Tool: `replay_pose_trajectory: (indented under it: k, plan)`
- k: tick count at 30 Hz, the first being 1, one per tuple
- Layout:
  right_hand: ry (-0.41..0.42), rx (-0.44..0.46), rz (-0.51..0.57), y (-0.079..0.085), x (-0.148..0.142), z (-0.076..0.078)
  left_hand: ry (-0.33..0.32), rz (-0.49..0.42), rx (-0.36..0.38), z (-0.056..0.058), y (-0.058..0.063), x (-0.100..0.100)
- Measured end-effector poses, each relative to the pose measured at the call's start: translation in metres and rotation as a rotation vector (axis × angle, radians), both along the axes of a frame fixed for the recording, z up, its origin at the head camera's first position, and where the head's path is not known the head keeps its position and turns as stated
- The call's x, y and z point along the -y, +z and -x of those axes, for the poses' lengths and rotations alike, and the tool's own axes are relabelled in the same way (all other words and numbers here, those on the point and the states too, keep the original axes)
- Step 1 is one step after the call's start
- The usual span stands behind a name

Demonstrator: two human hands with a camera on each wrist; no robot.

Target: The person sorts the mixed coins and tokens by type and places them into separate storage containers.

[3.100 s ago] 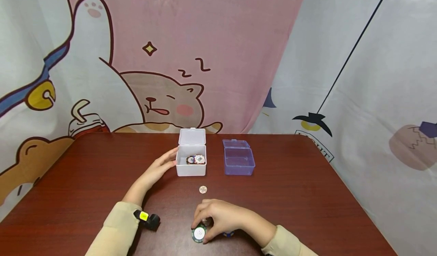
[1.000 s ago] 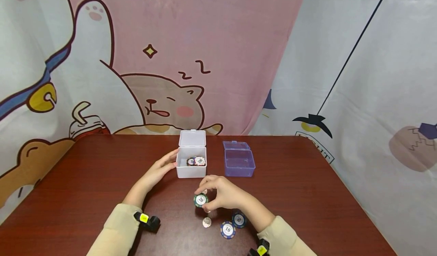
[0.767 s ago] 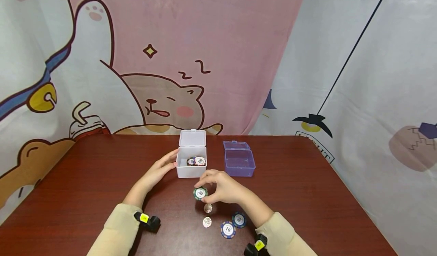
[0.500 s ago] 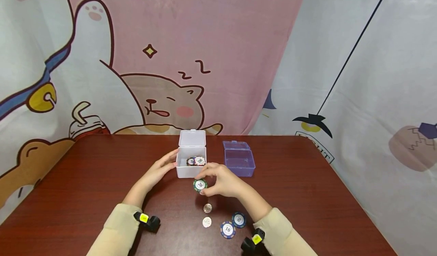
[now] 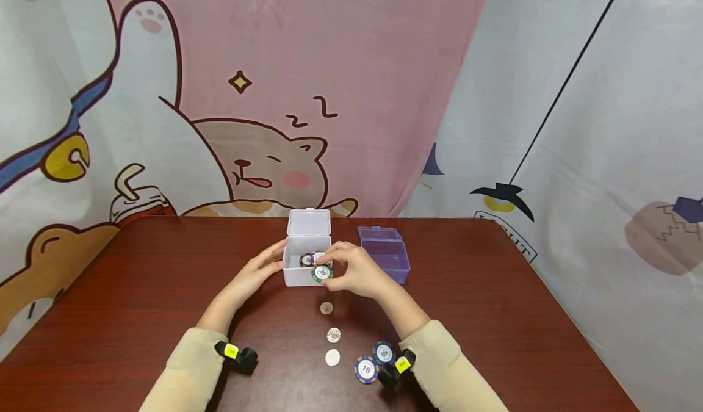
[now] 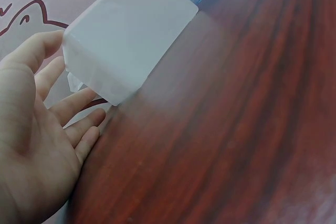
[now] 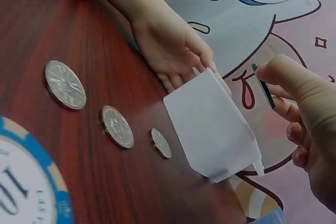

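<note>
Between thumb and fingers, my right hand [image 5: 354, 270] pinches a green poker chip [image 5: 321, 272] marked 20. The chip hangs at the front rim of the white box [image 5: 296, 276], whose lid stands open. Inside the box lie several poker chips [image 5: 306, 259], partly covered by my right fingers. My left hand [image 5: 258, 271] rests against the box's left side with its fingers extended; the left wrist view shows the fingertips [image 6: 52, 38] touching the white wall. In the right wrist view the green chip [image 7: 264, 87] is seen edge-on, above the box.
A translucent purple box [image 5: 391, 265] with its lid raised stands right of the white one. Three silvery coins, the middle one [image 5: 333, 335] among them, lie in a row before the white box. Two blue chips, one marked 10 [image 5: 366, 370], lie beside my right wrist.
My right hand has picked up the green chip from near the table's front and carried it forward to the white box's front rim. My left hand has stayed at the box.
</note>
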State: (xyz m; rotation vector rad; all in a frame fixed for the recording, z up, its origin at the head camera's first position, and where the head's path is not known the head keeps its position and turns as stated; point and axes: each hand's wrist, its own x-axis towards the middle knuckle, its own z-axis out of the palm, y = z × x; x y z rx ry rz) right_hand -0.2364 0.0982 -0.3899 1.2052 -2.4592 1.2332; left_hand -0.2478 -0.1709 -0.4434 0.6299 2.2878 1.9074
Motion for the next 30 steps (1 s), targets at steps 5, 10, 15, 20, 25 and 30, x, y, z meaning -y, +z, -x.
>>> replay_pose_trajectory:
  k: [5,10,15,20,25,30]
  plan:
    - [-0.04,-0.019,0.01,-0.002,0.002,0.01,-0.005,0.017,-0.001,-0.008,0.012,-0.002]
    - [-0.092,-0.047,0.03,-0.003,0.004,0.017,-0.006,0.024,0.013,-0.011,0.016,-0.003]
    - [-0.14,-0.031,0.028,-0.004,0.007,0.025,-0.001,0.016,0.015,-0.004,0.005,-0.001]
    - [-0.18,-0.052,0.01,-0.008,0.01,0.032,0.006,0.003,0.009,0.006,-0.011,0.002]
    - [-0.237,-0.078,-0.013,-0.013,0.015,0.038,-0.001,-0.006,-0.004,0.006,-0.011,0.002]
    - [-0.3,-0.072,-0.011,-0.016,0.019,0.041,-0.003,-0.004,-0.003,0.006,-0.011,0.003]
